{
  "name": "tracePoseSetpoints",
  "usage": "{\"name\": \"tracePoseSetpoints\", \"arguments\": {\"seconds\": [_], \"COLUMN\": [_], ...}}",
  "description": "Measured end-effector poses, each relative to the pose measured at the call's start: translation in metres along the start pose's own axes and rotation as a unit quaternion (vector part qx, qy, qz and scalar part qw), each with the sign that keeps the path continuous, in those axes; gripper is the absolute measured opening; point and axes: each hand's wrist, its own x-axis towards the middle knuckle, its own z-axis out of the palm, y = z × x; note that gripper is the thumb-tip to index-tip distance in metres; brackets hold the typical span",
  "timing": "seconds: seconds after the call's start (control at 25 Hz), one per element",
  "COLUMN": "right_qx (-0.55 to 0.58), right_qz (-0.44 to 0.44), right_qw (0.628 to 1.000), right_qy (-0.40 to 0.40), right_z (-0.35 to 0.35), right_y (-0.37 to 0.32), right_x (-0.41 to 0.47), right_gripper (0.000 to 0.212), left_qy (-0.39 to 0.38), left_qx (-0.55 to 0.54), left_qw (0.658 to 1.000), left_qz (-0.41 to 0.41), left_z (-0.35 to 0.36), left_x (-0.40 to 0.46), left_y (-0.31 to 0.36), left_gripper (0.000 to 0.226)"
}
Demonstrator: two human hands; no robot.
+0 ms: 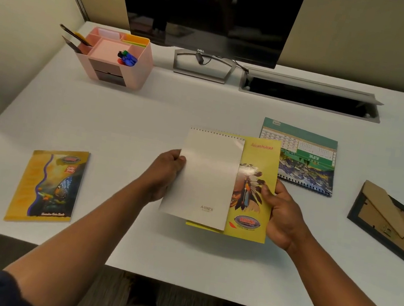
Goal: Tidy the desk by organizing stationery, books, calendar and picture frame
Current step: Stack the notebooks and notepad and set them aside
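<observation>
A person's 2 bare arms reach forward over a white bench (147, 123), seen from above. The left hand (166, 173) grips the left edge of a white spiral pad (205, 177), thumb on top of the cover and the other fingers curled out of sight beneath. The right hand (281, 213) holds the right edge of a yellow notebook (252, 213) with a feathered figure on its cover, thumb pressed on the cover and fingers wrapped under it. The pad lies on top of the notebook, covering its left part, and both are held together at the middle of the bench; whether they rest on it or are lifted just above it cannot be told.

A second yellow book (50, 187) with a butterfly cover lies flat near the front left edge, well apart from the hands. Just behind and to the right of the held notebook, a spiral calendar (308, 161) lies flat, its page reading JUNE upside down. At the far right, a picture frame (393, 225) lies face down, its brown cardboard back and stand showing.

At the back left stands a pink organizer (120, 60) with several compartments. Its left slot holds dark pens (75, 35) leaning out to the left, and a front compartment holds green, blue and red pieces (127, 57) too small to identify. A dark monitor (208, 8) on a grey stand sits at the back centre, with an open cable tray (310, 96) set into the bench to its right.
</observation>
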Motion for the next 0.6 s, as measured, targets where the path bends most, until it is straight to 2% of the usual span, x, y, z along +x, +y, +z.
{"name": "tracePoseSetpoints", "arguments": {"seconds": [0.16, 0.28, 0.48, 0.6], "right_qx": [-0.008, -0.025, -0.058, -0.05], "right_qz": [0.016, -0.004, -0.061, -0.052], "right_qw": [1.0, 1.0, 0.994, 0.996], "right_qy": [-0.007, 0.014, 0.072, 0.06], "right_z": [0.005, 0.003, -0.021, -0.03], "right_y": [0.006, 0.005, -0.019, -0.033], "right_x": [-0.001, 0.002, 0.013, 0.014], "right_gripper": [0.029, 0.026, 0.029, 0.029], "left_qy": [-0.003, -0.006, 0.077, 0.101], "left_qx": [0.004, -0.012, -0.025, 0.015], "left_qw": [1.0, 0.999, 0.997, 0.995], "left_qz": [-0.028, -0.032, -0.018, 0.003], "left_z": [0.004, 0.003, -0.019, -0.035], "left_x": [0.001, 0.001, 0.003, 0.006], "left_y": [-0.011, -0.01, -0.005, -0.003], "left_gripper": [0.029, 0.03, 0.029, 0.029]}}
